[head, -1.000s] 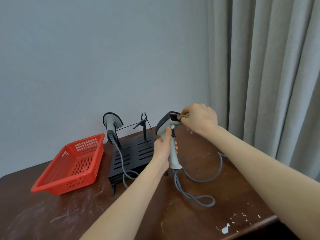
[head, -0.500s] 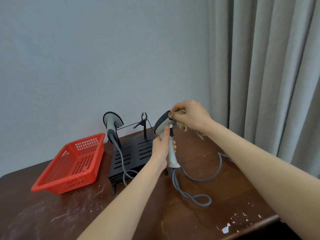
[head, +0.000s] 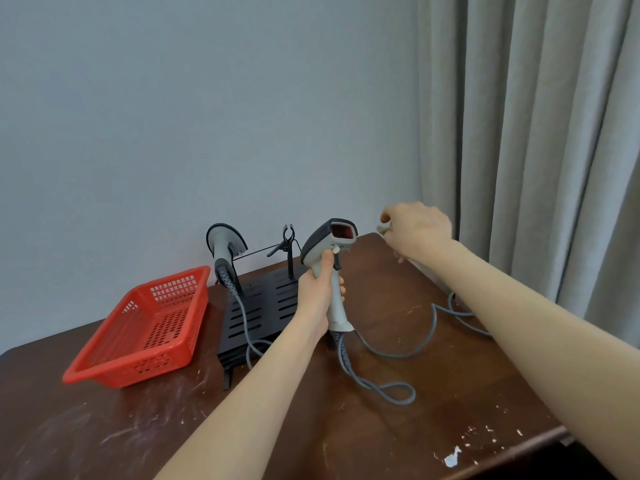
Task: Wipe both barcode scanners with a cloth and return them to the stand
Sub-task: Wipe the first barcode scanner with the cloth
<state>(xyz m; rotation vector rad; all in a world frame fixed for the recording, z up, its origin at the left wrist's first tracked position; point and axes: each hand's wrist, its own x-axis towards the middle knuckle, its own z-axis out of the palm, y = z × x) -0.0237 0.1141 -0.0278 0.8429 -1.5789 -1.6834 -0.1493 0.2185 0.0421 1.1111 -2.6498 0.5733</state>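
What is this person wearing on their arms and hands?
Nothing that shows. The left hand and right hand are ungloved, with no ring, watch or bracelet visible. The left arm and right arm are bare to the picture's edge, so no sleeve appears.

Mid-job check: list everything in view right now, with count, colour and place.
scanner in hand: 1, grey with black top, held upright above the table
scanner on stand: 1, grey and black, at the stand's back left
stand: 1, black, on the table by the wall
basket: 1, red, on the table left of the stand
cables: 2, grey, one from each scanner, trailing over the table
cloth: 1, beige, mostly hidden in the right hand
table: 1, dark brown, scuffed
curtain: 1, grey, right
wall: 1, pale grey, behind
left hand: 1, grips the scanner's handle
right hand: 1, pinches the cloth, right of that scanner, apart from it
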